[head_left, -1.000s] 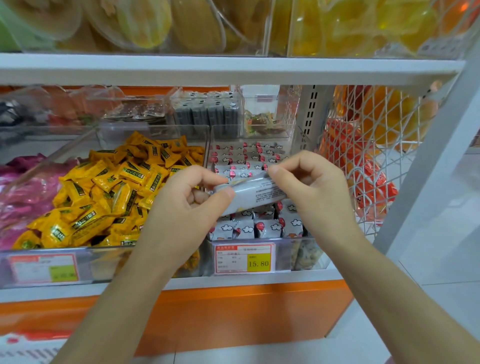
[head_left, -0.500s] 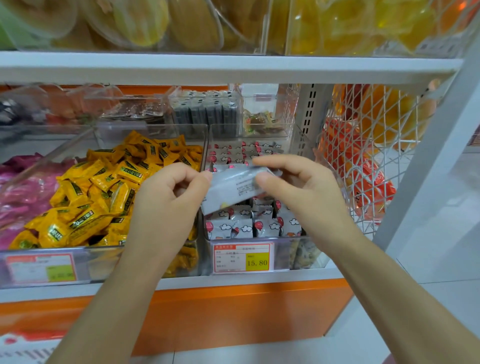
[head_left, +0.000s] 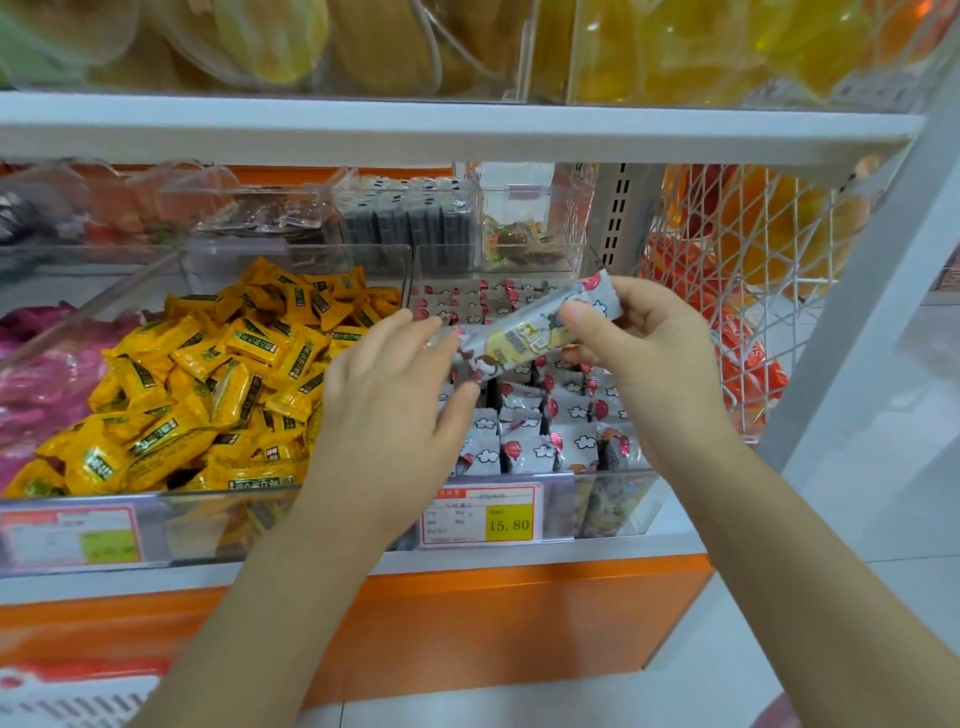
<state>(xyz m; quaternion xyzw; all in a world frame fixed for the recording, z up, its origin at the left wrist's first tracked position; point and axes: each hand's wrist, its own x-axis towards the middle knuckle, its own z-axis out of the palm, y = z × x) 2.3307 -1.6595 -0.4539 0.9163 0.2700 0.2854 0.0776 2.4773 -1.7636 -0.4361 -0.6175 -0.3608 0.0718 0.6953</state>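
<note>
Shop shelving in front of you: a white metal shelf board (head_left: 415, 130) runs across the top, and rows of clear plastic bins sit beneath it above an orange base panel (head_left: 467, 623). You've got a long grey-and-white wrapped snack bar (head_left: 524, 338) up in the air, lying slantwise with its right end higher, right above the clear plastic bin (head_left: 597, 504) of small grey-and-white cloud-print packets (head_left: 524, 447).

Your right hand (head_left: 649, 353) has the firm hold. The thumb is pressed on the printed face of the snack bar and the fingers are curled round behind it, near the upper right end. Your left hand (head_left: 384, 405) is far looser, with fingers nearly straight and spread. The bar's lower left end sits between the thumb underneath and the forefinger on top, in a light pinch.

Just left of your left hand there's a heap of yellow wrapped sweets (head_left: 223, 374) in the neighbouring bin, and pink wrapped packets (head_left: 36, 384) lie further left again. On the front wall below your hands there's a red-and-white price label (head_left: 483, 514) with 15.80 on a yellow patch. Off to your right, a white wire basket (head_left: 727, 291) holds orange and red bags.
</note>
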